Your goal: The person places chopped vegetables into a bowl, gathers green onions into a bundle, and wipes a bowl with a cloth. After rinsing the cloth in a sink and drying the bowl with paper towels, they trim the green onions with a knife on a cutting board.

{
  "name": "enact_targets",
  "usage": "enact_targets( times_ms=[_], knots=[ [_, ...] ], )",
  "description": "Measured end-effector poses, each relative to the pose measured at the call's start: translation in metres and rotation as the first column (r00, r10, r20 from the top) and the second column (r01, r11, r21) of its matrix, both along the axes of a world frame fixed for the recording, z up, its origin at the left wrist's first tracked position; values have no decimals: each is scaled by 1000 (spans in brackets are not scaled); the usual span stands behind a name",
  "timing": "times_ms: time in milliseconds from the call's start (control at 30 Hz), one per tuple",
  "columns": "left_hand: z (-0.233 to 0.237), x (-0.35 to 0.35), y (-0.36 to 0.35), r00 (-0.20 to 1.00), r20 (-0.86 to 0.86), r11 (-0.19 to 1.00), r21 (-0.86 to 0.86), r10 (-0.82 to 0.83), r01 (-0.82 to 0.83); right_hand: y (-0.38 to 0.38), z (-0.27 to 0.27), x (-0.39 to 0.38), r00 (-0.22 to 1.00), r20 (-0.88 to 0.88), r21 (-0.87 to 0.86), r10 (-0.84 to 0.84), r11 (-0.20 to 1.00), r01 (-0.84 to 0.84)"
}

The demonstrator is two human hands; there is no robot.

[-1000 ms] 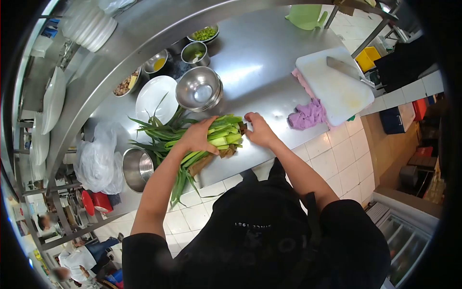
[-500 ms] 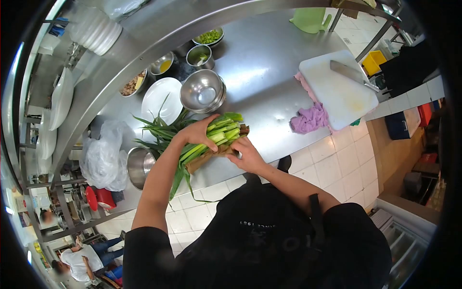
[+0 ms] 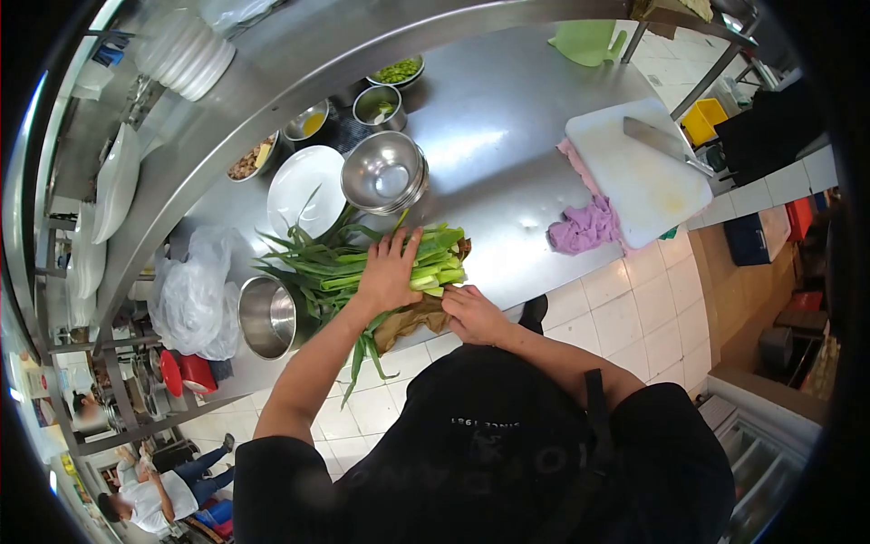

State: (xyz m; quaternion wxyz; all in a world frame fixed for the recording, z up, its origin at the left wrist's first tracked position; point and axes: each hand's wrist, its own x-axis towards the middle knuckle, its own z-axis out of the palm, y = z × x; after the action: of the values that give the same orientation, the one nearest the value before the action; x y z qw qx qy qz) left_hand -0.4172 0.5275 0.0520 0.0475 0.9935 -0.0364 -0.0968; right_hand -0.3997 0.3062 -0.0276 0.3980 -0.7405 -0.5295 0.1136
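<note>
A bunch of long green leek tops [image 3: 344,267] lies on the steel counter near its front edge, cut ends to the right, some leaves drooping over the edge. My left hand [image 3: 391,272] rests on top of the bunch with fingers spread over the stalks. At the cut ends, my right hand [image 3: 473,315] has its fingers curled against the crumpled brown paper [image 3: 412,324] under the leeks. What lies inside its fingertips is partly hidden. A steel pot [image 3: 267,317] stands left of the leaves. Behind the bunch are a white plate [image 3: 304,186] and stacked steel bowls [image 3: 385,172].
On the right sit a white cutting board [image 3: 634,181] with a cleaver [image 3: 657,139] and a purple cloth [image 3: 584,225]. Small bowls of food [image 3: 396,71] stand at the back. A clear plastic bag [image 3: 199,295] lies left. Another person [image 3: 159,494] is in the background.
My left hand has shifted right and from gripping round the stalks to lying spread on them. The leeks lie flatter and looser, with the brown paper bunched toward the front edge.
</note>
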Motion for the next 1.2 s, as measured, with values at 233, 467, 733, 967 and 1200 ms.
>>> enact_targets(
  times_ms=[233,467,733,967,1200],
  knots=[
    [-7,22,17,976,-194,974,-179,102,-137,5,-5,-3,996,53,34,-67,997,66],
    [-2,47,42,936,-331,953,-227,120,-202,-4,19,55,891,-320,-95,-322,947,308],
    [-13,53,62,976,-207,915,-377,68,-144,24,4,109,970,23,-208,-243,948,242],
    [-22,53,73,982,-178,844,-516,61,-146,23,-2,116,951,-208,-92,-227,973,212],
    [-20,49,82,991,-132,816,-574,-2,-75,14,3,154,18,-999,-25,-41,847,532]
  ],
)
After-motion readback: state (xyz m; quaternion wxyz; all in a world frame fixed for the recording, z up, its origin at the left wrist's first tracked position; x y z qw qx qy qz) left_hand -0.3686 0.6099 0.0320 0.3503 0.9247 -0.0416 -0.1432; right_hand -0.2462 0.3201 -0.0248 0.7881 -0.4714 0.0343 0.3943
